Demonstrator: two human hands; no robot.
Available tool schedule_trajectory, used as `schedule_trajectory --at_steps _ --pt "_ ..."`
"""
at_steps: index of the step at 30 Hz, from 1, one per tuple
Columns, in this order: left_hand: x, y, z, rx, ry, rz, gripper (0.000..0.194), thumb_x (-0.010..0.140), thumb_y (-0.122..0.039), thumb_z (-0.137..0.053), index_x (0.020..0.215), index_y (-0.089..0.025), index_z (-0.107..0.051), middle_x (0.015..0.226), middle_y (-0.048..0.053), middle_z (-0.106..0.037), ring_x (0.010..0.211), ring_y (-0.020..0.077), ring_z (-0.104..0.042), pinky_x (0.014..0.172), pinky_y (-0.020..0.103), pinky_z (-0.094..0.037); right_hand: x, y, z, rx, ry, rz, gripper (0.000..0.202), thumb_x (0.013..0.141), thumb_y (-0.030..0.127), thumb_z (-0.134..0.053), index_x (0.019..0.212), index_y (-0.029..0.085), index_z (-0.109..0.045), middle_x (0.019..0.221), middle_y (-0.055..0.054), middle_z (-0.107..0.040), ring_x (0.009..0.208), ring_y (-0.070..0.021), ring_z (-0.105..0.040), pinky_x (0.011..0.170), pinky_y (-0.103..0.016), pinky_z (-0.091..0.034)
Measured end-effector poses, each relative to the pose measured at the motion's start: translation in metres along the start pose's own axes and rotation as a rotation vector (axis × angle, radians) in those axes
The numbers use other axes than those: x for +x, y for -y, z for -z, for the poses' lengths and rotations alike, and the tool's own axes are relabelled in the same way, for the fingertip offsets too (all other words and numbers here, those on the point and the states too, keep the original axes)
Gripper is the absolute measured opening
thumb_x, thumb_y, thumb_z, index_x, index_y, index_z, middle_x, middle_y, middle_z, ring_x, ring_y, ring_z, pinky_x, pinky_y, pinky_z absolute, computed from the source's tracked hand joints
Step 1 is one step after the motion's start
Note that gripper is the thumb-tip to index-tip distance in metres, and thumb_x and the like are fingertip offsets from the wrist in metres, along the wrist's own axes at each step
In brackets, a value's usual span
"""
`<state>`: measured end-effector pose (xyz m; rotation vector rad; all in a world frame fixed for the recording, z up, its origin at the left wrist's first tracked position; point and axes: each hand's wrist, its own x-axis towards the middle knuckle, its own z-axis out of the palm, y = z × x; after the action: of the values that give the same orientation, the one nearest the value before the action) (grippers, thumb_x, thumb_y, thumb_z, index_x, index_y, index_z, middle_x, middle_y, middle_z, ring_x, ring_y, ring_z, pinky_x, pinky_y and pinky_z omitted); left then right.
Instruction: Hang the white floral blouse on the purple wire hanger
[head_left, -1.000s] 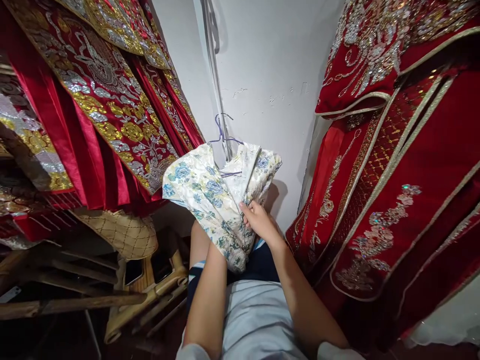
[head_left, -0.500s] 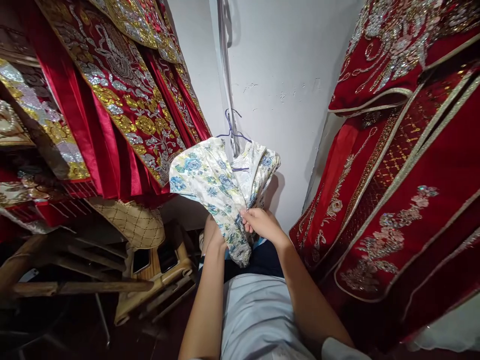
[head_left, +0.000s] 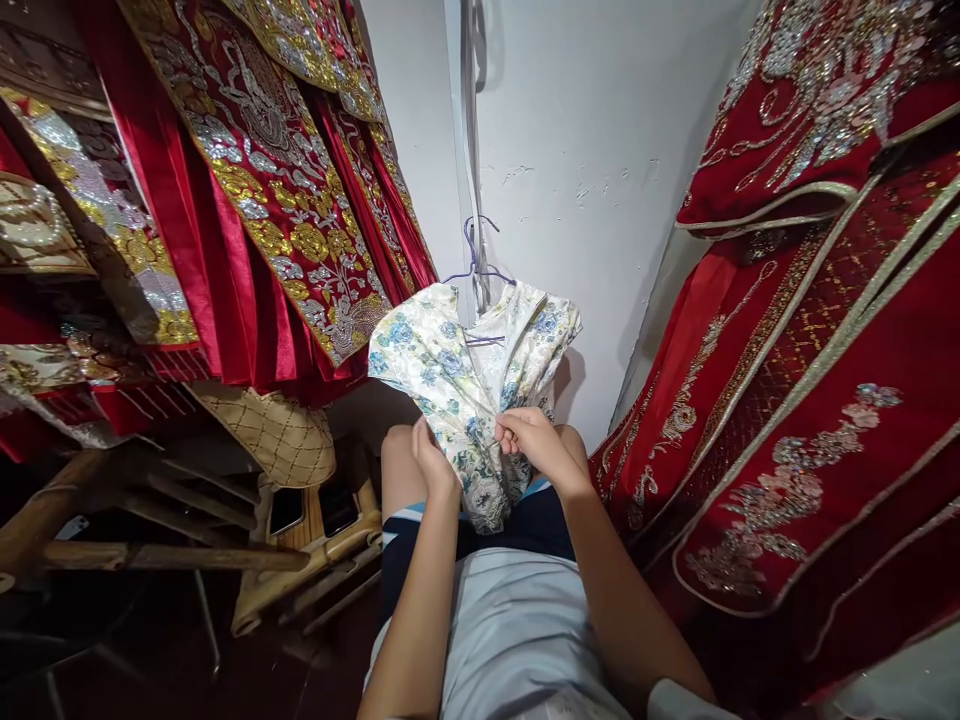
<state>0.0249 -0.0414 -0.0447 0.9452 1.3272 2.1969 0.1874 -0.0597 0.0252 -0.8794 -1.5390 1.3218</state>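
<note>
One crinkled floral blouse (head_left: 450, 375) is pinched by the right hand (head_left: 536, 440); grip unclear in the left hand (head_left: 435, 462).

On the left hangs a red garment (head_left: 307, 240) worked in gold and silver sequins, with glossy red pleats (head_left: 187, 230) beside its panel. Below them hangs a tan quilted piece (head_left: 274, 435) with crossed lines. Near left stands bamboo furniture (head_left: 172, 556), over a dark floor (head_left: 277, 675). On the far side, a pale wall (head_left: 570, 120) shows chipped marks. On the right hangs another red garment (head_left: 847, 340), beaded and edged in pale trim; whitish fabric (head_left: 900, 685) shows at the near right corner.
</note>
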Motion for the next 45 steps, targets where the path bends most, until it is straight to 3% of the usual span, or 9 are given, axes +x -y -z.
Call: schedule_trajectory --at_steps 3,9,15,24,28,33,37,40,45 --pt "-0.012 -0.011 0.003 0.049 -0.052 -0.165 0.033 0.1 -0.043 -0.039 0.115 -0.02 -0.058 0.118 0.011 -0.062 0.112 0.0217 -0.06 0.097 0.034 -0.047 0.002 0.0 0.001 0.012 -0.032 -0.008 0.033 0.084 0.036 -0.053 0.056 0.019 -0.06 0.047 0.0 -0.054 0.045 -0.0113 -0.044 0.049 -0.025 -0.033" --pt "-0.048 -0.023 -0.013 0.245 0.568 -0.312 0.018 0.087 -0.022 -0.053 0.104 -0.02 -0.059 0.098 0.006 -0.066 0.094 0.0203 -0.063 0.085 0.03 -0.048 0.011 -0.001 -0.002 0.01 0.015 -0.049 0.03 0.081 0.031 -0.052 0.056 0.018 -0.061 0.041 0.001 -0.051 0.04 -0.0108 -0.041 0.045 -0.024 -0.031" --pt "-0.044 -0.017 -0.024 0.437 0.565 -0.319 0.01 0.092 -0.022 -0.045 0.082 -0.022 -0.047 0.07 0.0 -0.056 0.065 0.0166 -0.054 0.064 0.026 -0.038 0.034 0.016 0.003 0.142 0.014 -0.107 0.027 0.08 0.029 -0.055 0.06 0.014 -0.064 0.037 0.002 -0.046 0.035 -0.0078 -0.032 0.04 -0.024 -0.023" --pt "-0.047 0.018 -0.013 0.665 0.728 -0.304 0.011 0.094 -0.023 -0.041 0.085 -0.023 -0.048 0.067 0.0 -0.054 0.063 0.0189 -0.055 0.062 0.027 -0.033 0.12 0.128 0.022 0.422 -0.03 -0.086 0.023 0.091 0.008 -0.04 0.075 0.013 -0.056 0.043 0.01 -0.029 0.037 -0.0056 -0.014 0.036 -0.019 -0.011" --pt "-0.034 0.017 -0.012 0.683 0.786 -0.309 0.013 0.093 -0.023 -0.044 0.081 -0.022 -0.05 0.064 0.0 -0.053 0.059 0.018 -0.052 0.06 0.027 -0.031 0.128 0.14 0.02 0.42 0.022 -0.079 0.026 0.095 0.011 -0.037 0.077 0.014 -0.054 0.042 0.011 -0.026 0.035 -0.0055 -0.014 0.035 -0.018 -0.01" --pt "0.021 -0.044 -0.041 0.603 0.829 -0.387 0.024 0.099 -0.036 -0.042 0.089 -0.021 -0.059 0.077 0.003 -0.064 0.069 0.0175 -0.057 0.065 0.027 -0.039 0.115 0.125 0.018 0.261 -0.042 0.005 0.026 0.095 0.018 -0.043 0.074 0.013 -0.058 0.041 0.007 -0.038 0.032 -0.005 -0.02 0.033 -0.018 -0.014" --pt "0.08 -0.117 -0.082 0.411 0.616 -0.694 0.033 0.102 -0.034 -0.044 0.13 -0.02 -0.054 0.083 0.004 -0.066 0.072 0.0169 -0.059 0.071 0.029 -0.043 0.111 0.123 0.02 0.179 -0.076 0.106 0.026 0.091 0.021 -0.051 0.068 0.013 -0.059 0.039 0.006 -0.041 0.032 -0.0049 -0.024 0.033 -0.017 -0.017" --pt "0.109 -0.144 -0.106 0.438 0.637 -0.877 0.027 0.101 -0.031 -0.045 0.115 -0.017 -0.063 0.093 0.007 -0.069 0.083 0.0184 -0.062 0.079 0.03 -0.045 0.115 0.123 0.02 0.17 -0.056 0.193 0.028 0.088 0.022 -0.052 0.062 0.015 -0.056 0.037 0.006 -0.038 0.033 -0.0049 -0.024 0.035 -0.018 -0.019" --pt "0.117 -0.148 -0.119 0.584 0.679 -1.02 0.023 0.098 -0.023 -0.049 0.081 -0.016 -0.062 0.08 0.007 -0.065 0.077 0.0192 -0.059 0.073 0.029 -0.042 0.127 0.096 0.019 0.202 -0.161 0.182 0.033 0.084 0.019 -0.053 0.052 0.018 -0.047 0.036 0.008 -0.031 0.034 -0.0046 -0.021 0.037 -0.019 -0.015"
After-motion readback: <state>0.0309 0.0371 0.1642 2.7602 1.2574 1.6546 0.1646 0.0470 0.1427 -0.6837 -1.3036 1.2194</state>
